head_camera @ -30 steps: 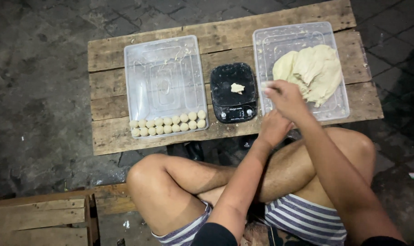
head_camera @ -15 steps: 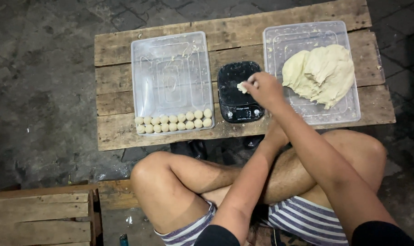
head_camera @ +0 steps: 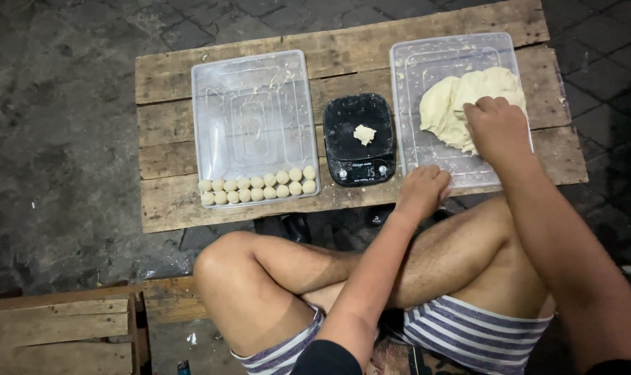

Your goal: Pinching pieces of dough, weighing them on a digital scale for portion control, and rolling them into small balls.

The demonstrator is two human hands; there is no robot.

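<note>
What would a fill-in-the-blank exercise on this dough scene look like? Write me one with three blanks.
1. The right hand rests on the big dough mass in the clear tray on the ____ side of the scale.
2. The small dough piece lies on top of the black ____.
3. The dough balls sit in ____ rows at the near edge of the left tray, while the left hand rests at the wooden table edge.

Missing words: right; scale; two

One screen only: the small, pale rectangular display (head_camera: 379, 169) sat in the near edge of my black scale (head_camera: 359, 139), between the two clear trays; I saw no packages or signs
</note>
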